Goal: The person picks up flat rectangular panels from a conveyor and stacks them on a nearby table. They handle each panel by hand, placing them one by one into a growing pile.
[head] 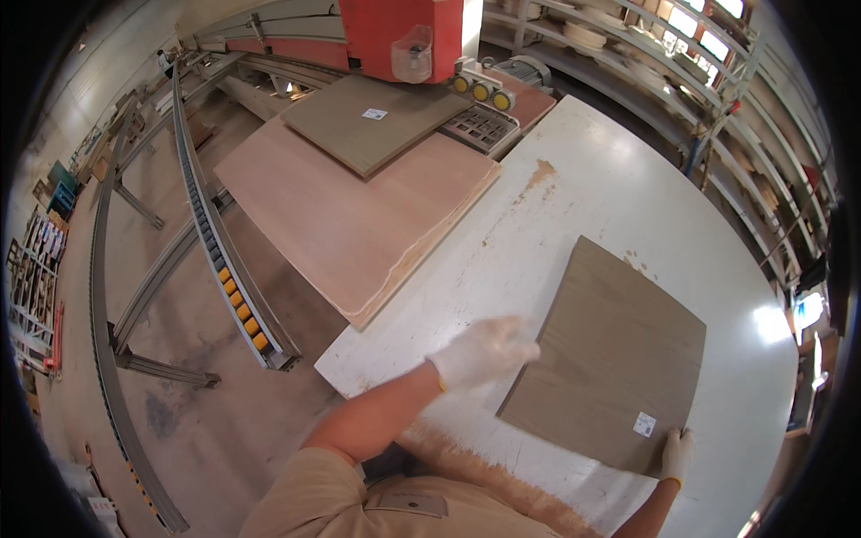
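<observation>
A flat grey-brown wood panel point(609, 350) lies on the white tabletop point(430, 336) in front of me, a small printed label point(644, 424) stuck near its closest corner. My right hand point(677, 454), in a white glove with a yellow cuff edge, grips that corner at the right. Blurred by motion, my gloved left hand point(485, 351) is over the tabletop beside the panel's left edge. Its fingertips reach close to that edge; contact and finger pose are unclear.
A second labelled grey-brown panel point(377, 121) rests on a large pinkish board point(363, 222) beyond the table, under a red machine housing point(403, 40). Roller rails point(222, 262) run along the left. Metal shelving point(672, 74) stands behind the table at the right.
</observation>
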Motion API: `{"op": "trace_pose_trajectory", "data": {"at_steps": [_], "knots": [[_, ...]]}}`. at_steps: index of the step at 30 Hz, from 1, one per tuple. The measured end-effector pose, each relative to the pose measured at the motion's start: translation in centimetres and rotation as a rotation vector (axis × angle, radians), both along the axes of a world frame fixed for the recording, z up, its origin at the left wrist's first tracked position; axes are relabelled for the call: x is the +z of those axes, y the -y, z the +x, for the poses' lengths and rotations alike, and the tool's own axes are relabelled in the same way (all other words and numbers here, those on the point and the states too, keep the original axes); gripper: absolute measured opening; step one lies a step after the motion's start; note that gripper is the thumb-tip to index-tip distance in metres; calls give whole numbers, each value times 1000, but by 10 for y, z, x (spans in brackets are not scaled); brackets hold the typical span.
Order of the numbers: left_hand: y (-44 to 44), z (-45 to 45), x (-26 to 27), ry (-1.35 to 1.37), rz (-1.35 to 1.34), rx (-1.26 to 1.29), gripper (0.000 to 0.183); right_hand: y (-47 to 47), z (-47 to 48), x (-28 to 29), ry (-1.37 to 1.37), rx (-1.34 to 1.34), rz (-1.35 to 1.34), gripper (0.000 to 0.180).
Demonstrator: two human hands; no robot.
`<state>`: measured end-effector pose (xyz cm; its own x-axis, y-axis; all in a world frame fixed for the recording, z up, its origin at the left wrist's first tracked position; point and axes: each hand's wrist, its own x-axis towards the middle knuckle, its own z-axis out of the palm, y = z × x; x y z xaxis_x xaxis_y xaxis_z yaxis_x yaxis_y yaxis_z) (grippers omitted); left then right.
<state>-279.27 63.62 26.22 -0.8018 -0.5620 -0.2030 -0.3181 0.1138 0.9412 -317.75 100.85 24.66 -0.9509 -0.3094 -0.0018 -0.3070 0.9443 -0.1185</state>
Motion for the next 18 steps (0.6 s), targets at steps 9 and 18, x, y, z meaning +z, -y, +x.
{"op": "trace_pose_trajectory", "data": {"at_steps": [9,18], "knots": [[245,103,-39,444,-1357,629,44,268,156,62,698,596,-582,32],[150,44,-5,146,-1029,178,39,496,250,-41,1618,134,-1166,47]]}}
